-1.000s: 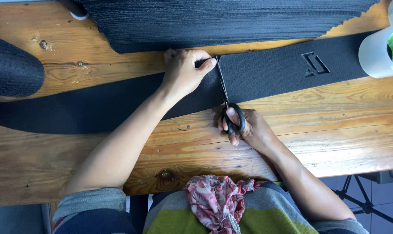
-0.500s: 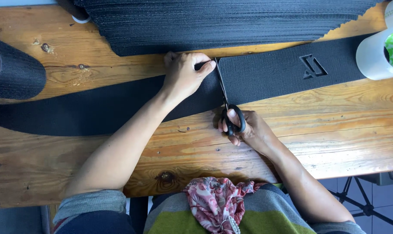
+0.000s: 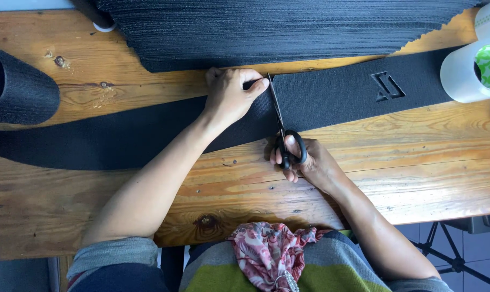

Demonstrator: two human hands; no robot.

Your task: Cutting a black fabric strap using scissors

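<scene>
One long black strip (image 3: pixel 148 132) across a wooden table (image 3: pixel 418 173), running from lower left up to the right, with one raised angular emblem (image 3: pixel 388 86) near its right end. One pair of black-handled scissors (image 3: pixel 284 135), blades closed or nearly so, lying straight across the strip's width, tip at the far edge. One stack of black textured sheets (image 3: pixel 283 27) beyond the strip, edges fanned. One dark roll (image 3: pixel 15 86) at the left edge. One white tape roll with a green core (image 3: pixel 474 67) at the right, just touching the strip's end. One patterned pink cloth (image 3: pixel 266 251) at the bottom, over a striped garment.

Two hands. Left hand (image 3: pixel 230 97) pressed flat on the strip just left of the blades, fingers curled loosely toward the far edge, index fingertip touching the blade near its tip; holding the strip down rather than clasping it. Right hand (image 3: pixel 304 159) at the near edge of the strip, closed around the scissor handles, thumb through one loop and fingers through the other, handles drawn together.
</scene>
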